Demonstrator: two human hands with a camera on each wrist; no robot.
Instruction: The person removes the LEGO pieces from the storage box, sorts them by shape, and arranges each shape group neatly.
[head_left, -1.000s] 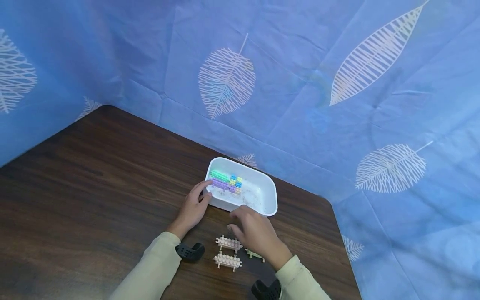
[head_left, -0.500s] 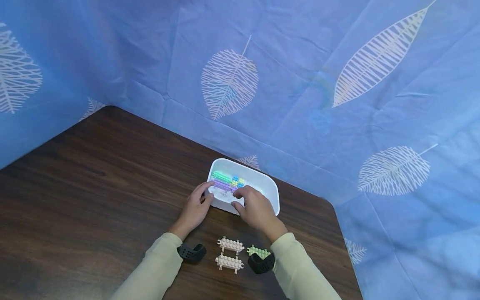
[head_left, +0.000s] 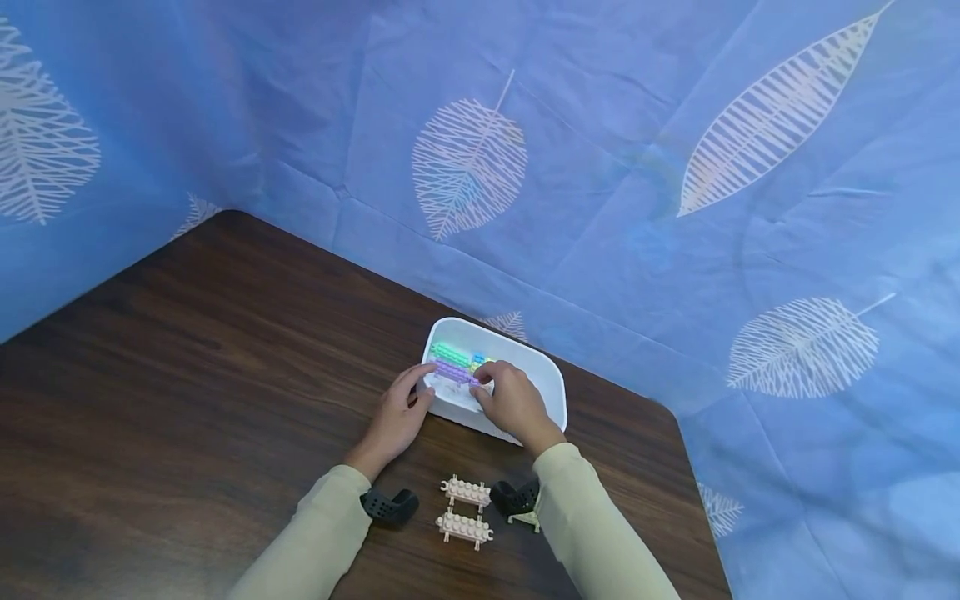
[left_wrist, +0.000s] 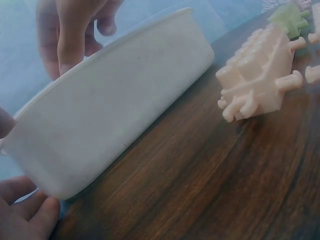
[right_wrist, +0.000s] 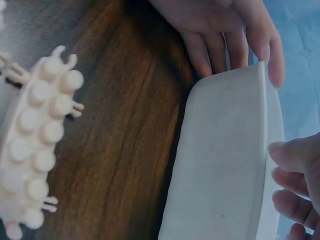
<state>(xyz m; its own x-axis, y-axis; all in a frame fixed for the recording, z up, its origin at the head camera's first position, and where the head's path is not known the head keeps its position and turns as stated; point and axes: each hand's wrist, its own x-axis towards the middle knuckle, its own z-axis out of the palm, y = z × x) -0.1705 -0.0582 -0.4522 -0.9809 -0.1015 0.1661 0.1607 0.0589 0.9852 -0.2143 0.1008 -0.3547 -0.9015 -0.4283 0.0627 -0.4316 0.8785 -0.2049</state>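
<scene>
With the left hand (head_left: 397,411) clamped on the tub (left_wrist: 115,100), the right hand (head_left: 516,402), its grip unclear, should pinch the blocks (head_left: 452,372) squarely.

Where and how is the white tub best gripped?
I'd pinch the white tub at its short ends, one hand from each side. The left hand is at the left end; the right end is uncovered. Its thin raised rim suits thumb outside, fingers inside; the purple strip and green strip lie leftward, so that end may weigh more.
</scene>
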